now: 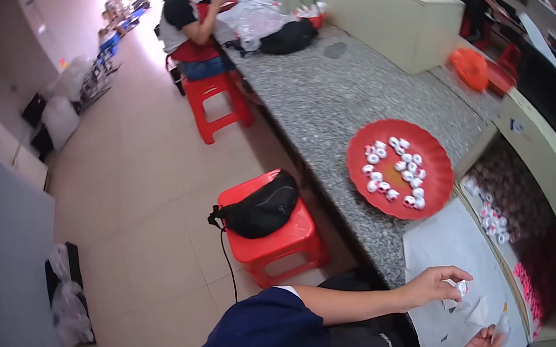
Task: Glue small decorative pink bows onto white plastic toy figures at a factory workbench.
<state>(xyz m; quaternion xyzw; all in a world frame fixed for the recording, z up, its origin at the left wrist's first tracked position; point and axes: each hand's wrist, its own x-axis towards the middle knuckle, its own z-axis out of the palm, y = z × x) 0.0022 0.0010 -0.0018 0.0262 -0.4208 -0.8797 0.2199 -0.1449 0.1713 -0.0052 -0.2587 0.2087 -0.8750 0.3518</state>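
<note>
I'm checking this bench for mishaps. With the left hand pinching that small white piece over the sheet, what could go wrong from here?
1. The white piece is tiny and held only by the left hand; it could slip onto the sheet or the floor.
2. The red plate sits near the counter edge; a bump might scatter its small pieces.
3. The right hand is at the frame's edge, so what it holds is unclear.

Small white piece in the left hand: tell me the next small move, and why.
Probably bring the two hands together over the white sheet. The left hand pinches the small white piece above it, the right hand holds a thin stick-like tool just below, and they are still apart. More such pieces lie on the red plate.
</note>
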